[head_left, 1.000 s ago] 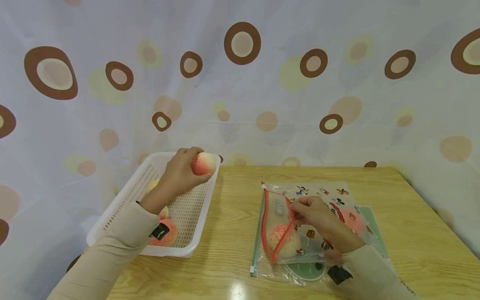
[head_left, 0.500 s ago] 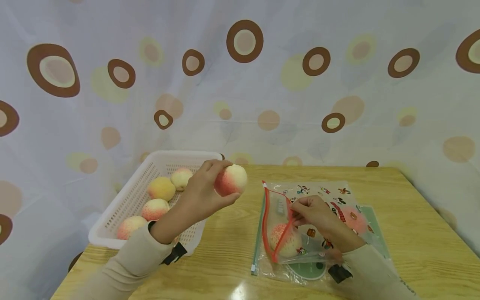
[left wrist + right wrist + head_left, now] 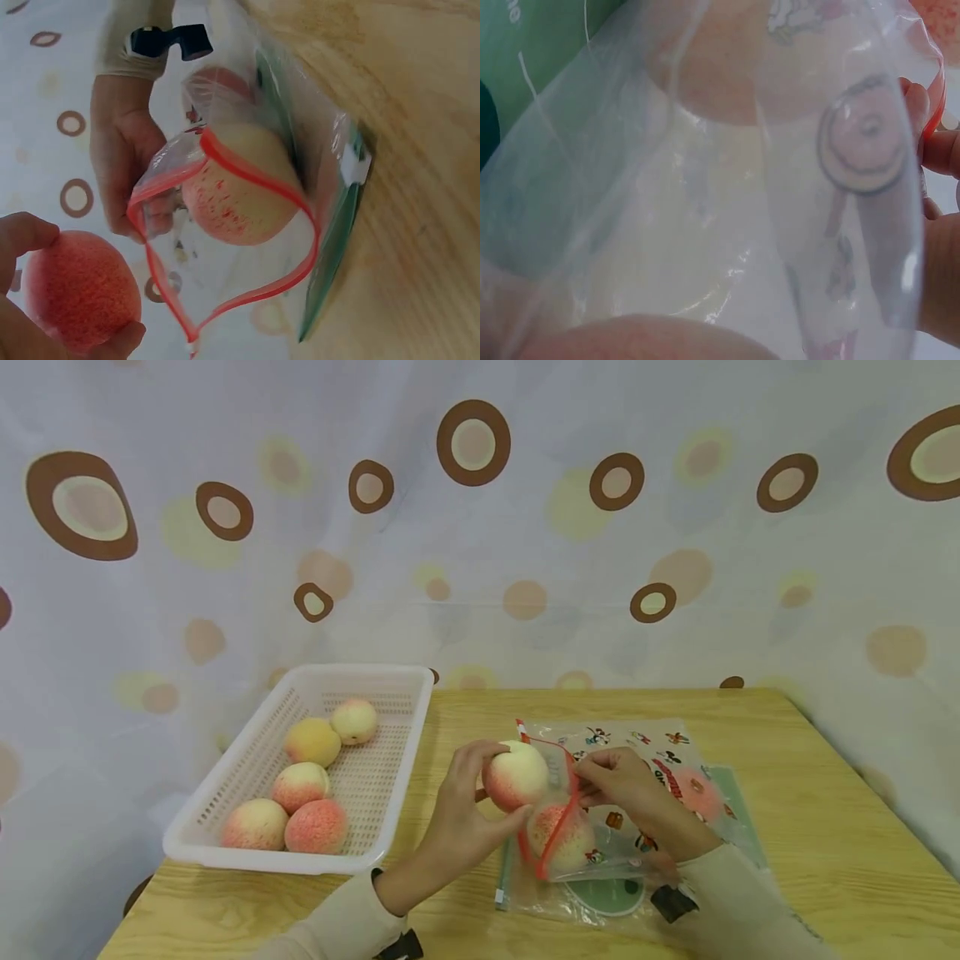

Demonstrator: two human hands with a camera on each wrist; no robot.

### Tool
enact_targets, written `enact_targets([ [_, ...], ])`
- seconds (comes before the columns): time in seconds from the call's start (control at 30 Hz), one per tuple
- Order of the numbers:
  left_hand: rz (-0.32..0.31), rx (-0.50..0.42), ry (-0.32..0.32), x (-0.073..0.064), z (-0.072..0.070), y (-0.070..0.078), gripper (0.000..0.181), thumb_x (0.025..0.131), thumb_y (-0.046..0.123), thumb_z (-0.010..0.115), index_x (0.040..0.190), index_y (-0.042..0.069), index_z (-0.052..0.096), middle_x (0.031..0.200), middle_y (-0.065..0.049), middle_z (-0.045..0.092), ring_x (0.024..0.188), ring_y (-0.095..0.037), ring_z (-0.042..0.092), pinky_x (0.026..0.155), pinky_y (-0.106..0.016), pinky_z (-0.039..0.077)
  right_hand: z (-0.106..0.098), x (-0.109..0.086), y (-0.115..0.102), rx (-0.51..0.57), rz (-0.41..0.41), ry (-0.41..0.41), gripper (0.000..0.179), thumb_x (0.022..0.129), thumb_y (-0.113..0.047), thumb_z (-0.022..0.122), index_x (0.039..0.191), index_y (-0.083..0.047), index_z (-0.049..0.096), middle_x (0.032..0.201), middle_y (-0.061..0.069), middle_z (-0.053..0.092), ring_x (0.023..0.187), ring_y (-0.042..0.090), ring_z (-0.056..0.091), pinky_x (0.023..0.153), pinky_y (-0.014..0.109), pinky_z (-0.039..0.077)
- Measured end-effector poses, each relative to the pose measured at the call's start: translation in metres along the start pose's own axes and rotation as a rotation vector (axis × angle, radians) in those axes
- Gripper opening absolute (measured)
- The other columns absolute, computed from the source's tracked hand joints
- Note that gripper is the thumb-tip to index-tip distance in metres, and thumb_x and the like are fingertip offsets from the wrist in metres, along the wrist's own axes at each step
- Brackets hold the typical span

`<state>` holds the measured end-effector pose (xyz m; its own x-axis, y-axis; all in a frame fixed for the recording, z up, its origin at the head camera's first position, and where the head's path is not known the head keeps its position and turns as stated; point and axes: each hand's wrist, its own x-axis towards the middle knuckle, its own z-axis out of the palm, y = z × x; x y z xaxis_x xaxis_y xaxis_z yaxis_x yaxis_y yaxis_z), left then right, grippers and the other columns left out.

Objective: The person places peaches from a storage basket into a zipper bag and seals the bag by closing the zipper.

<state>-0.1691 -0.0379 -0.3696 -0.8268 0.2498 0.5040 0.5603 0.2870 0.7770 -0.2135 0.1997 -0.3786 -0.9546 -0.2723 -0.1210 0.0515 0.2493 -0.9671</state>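
Observation:
My left hand (image 3: 459,827) grips a pink-and-cream peach (image 3: 517,774) between thumb and fingers, right at the mouth of a clear zip bag (image 3: 626,739). In the left wrist view the held peach (image 3: 82,289) shows its red side, beside the bag's gaping red rim (image 3: 259,292). My right hand (image 3: 626,787) pinches that rim and keeps the mouth apart. Just inside lies a speckled peach (image 3: 244,199); a pinkish round shape (image 3: 697,793) shows deeper in. The right wrist view is mostly filled by the printed plastic, with fingertips (image 3: 941,154) at the red edge.
On the left stands a white perforated basket (image 3: 408,760) with several peaches, among them a yellow one (image 3: 312,742). Beneath the red-rimmed bag lies another clear bag with a green zip and green print (image 3: 615,897). A patterned curtain (image 3: 480,543) hangs behind the wooden table (image 3: 442,893).
My left hand has carried the peach out from over the basket, rightward and nearer me, to the bag's mouth. The right hand has stayed on the rim.

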Motion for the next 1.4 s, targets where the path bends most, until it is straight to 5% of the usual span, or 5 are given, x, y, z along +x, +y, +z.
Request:
enact_targets([
  [0.2, -0.237, -0.181, -0.009, 0.001, 0.018, -0.02, 0.053, 0.079, 0.017, 0.079, 0.121, 0.007, 0.048, 0.127, -0.016, 0.04, 0.118, -0.033, 0.045, 0.079, -0.037, 0.056, -0.001, 0.0, -0.002, 0.0, -0.001, -0.011, 0.03, 0.099, -0.017, 0.052, 0.096, 0.01, 0.065, 0.078, 0.006, 0.066, 0.068, 0.013, 0.065, 0.067, 0.027, 0.056],
  [0.33, -0.319, -0.185, 0.003, 0.007, 0.029, -0.03, 0.049, 0.077, 0.016, 0.08, 0.115, 0.006, 0.05, 0.123, -0.016, 0.042, 0.114, -0.031, 0.045, 0.077, -0.035, 0.055, 0.0, 0.0, -0.003, 0.001, -0.009, -0.012, 0.03, 0.099, -0.017, 0.052, 0.094, 0.009, 0.065, 0.079, 0.007, 0.067, 0.068, 0.013, 0.065, 0.067, 0.027, 0.056],
  [1.17, -0.406, -0.09, -0.01, 0.026, 0.047, -0.049, 0.048, 0.083, 0.026, 0.075, 0.122, 0.01, 0.053, 0.122, -0.013, 0.048, 0.111, -0.03, 0.049, 0.079, -0.039, 0.053, 0.0, -0.001, -0.003, 0.018, -0.02, 0.002, 0.028, 0.099, -0.017, 0.053, 0.088, 0.005, 0.067, 0.077, 0.005, 0.065, 0.066, 0.012, 0.064, 0.067, 0.028, 0.057],
  [1.4, -0.43, -0.123, -0.02, 0.029, 0.049, -0.048, 0.049, 0.085, 0.025, 0.072, 0.126, 0.008, 0.053, 0.122, -0.014, 0.05, 0.108, -0.03, 0.05, 0.075, -0.039, 0.053, -0.001, -0.001, -0.004, 0.013, -0.039, -0.008, 0.028, 0.099, -0.017, 0.052, 0.089, 0.006, 0.066, 0.077, 0.004, 0.065, 0.066, 0.012, 0.064, 0.067, 0.028, 0.057],
])
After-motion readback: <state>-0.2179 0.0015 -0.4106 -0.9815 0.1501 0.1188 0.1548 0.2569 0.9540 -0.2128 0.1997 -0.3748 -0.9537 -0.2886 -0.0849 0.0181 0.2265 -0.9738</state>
